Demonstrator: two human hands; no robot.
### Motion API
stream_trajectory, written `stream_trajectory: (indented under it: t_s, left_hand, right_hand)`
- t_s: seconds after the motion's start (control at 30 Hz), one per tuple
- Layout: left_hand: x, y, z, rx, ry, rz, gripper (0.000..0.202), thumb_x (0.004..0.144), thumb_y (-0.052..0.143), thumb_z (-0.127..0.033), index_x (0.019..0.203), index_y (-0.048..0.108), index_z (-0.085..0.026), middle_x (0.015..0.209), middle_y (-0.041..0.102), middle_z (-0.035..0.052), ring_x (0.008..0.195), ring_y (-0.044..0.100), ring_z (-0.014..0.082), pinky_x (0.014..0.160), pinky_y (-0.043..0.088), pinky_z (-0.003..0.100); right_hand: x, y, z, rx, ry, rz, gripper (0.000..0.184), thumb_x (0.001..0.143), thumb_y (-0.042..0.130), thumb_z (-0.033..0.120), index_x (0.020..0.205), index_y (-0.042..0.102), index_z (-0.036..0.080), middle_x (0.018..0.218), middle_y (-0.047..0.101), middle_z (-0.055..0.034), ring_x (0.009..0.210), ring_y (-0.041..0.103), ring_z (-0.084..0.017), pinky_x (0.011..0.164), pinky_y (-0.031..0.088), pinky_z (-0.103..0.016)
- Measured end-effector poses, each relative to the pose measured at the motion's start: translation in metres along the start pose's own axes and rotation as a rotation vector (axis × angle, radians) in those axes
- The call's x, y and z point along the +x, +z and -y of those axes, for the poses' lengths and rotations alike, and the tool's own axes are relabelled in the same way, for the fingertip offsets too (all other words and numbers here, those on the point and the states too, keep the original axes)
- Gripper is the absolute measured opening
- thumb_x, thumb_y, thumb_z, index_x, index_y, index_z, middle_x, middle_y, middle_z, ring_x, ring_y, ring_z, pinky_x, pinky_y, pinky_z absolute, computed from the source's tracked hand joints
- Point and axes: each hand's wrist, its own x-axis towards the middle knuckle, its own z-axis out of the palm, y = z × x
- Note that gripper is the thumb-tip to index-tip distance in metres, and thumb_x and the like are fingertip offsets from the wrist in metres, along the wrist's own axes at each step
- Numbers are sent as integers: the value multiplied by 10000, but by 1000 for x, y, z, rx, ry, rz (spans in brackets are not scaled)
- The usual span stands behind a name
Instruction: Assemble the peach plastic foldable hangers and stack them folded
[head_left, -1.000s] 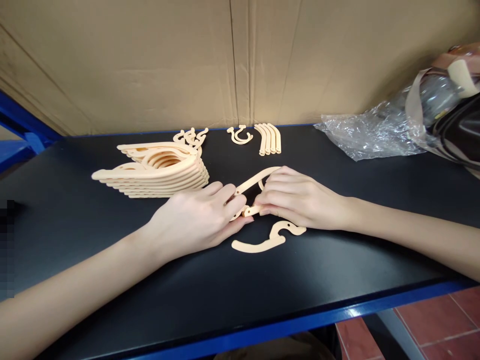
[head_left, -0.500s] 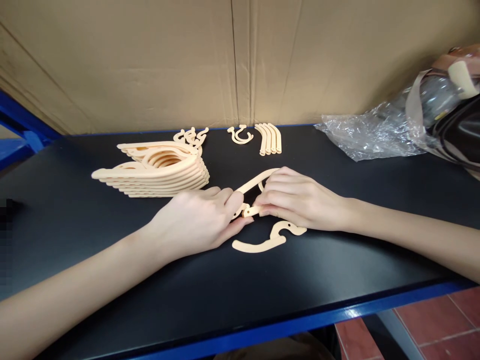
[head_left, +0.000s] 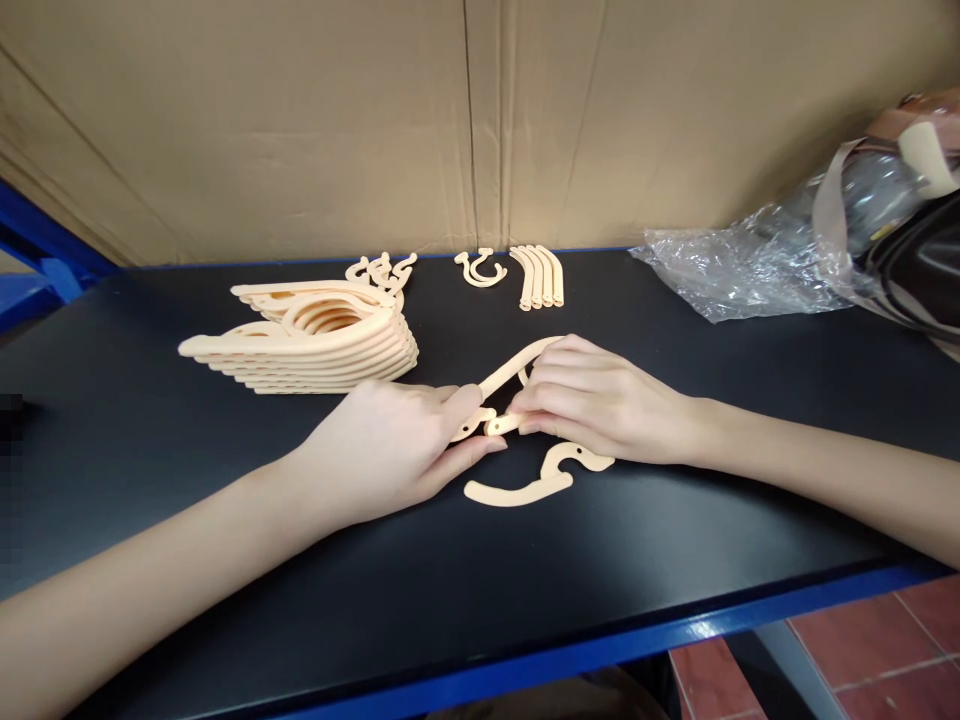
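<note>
Between my two hands is a cream plastic hanger part (head_left: pixel 517 369), a long curved arm with small joint ends and holes showing. My left hand (head_left: pixel 401 440) closes on its left end, thumb stretched beneath a piece with a hole. The fingers of my right hand (head_left: pixel 592 395) wrap over its right side and pinch a short end (head_left: pixel 501 425); the rest lies hidden under them. Just below my right hand, a loose curved hanger arm (head_left: pixel 521 493) with a hooked end lies flat on the black table (head_left: pixel 480 590), apart from my fingers.
A stack of cream hanger arms (head_left: pixel 315 350) stands at the left, with several small hooks (head_left: pixel 382 270) behind it. Two hooks (head_left: pixel 481 270) and several curved strips (head_left: pixel 538 278) lie by the cardboard wall (head_left: pixel 337 120). Crumpled clear plastic (head_left: pixel 735 270) and a bag (head_left: pixel 922 240) sit at right.
My left fingers have shifted slightly and uncover more of the joint end with the hole. My right hand and the loose arm are nearly unmoved.
</note>
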Motion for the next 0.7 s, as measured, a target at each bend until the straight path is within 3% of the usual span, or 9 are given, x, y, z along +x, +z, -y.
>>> stream_trajectory:
  t_s: [0.4,0.7]
  left_hand:
    - [5,-6,-3,129,63,-4,557,1050,177,-434,749,539,-136,485,511,-12,350,483,140,382,208,240]
    - [3,-4,-2,227,92,8,500,1050,243,-408,736,530,-144,534,543,4,413,575,177,401,185,272]
  right_hand:
    - [-2,2,-1,-22,-4,-32,231,1004,483,220,906,652,99,798,680,-60,818,603,-176,821,485,-334]
    - [-2,2,-1,-9,5,-33,222,1003,486,212,907,651,98,804,680,-60,810,602,-174,797,477,-330]
